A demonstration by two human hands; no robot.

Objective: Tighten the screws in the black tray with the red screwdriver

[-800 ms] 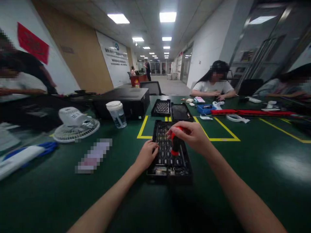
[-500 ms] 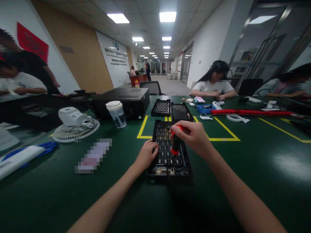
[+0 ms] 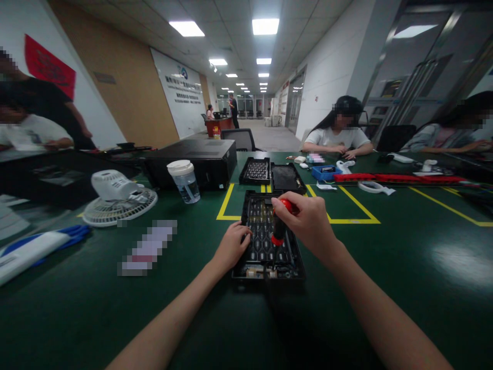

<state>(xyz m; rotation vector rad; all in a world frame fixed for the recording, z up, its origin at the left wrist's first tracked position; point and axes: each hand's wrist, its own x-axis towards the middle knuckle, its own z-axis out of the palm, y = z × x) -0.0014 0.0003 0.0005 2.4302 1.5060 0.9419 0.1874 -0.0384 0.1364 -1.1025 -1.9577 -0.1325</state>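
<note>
A black honeycomb case (image 3: 298, 259) lies at twelve o'clock. The left hand (image 3: 232, 246) touches its nine-o'clock edge, fingers close together, grip unclear; the right hand (image 3: 306, 218) pinches a red-and-black screwdriver (image 3: 278, 229) point-down.

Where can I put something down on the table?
Right of the right arm, below the yellow lines, the table is bare. Another bare patch lies left of the left arm, nearer than the blurred item. It's crowded around the fan, cup and black box, and in the middle, where the case sits.
</note>
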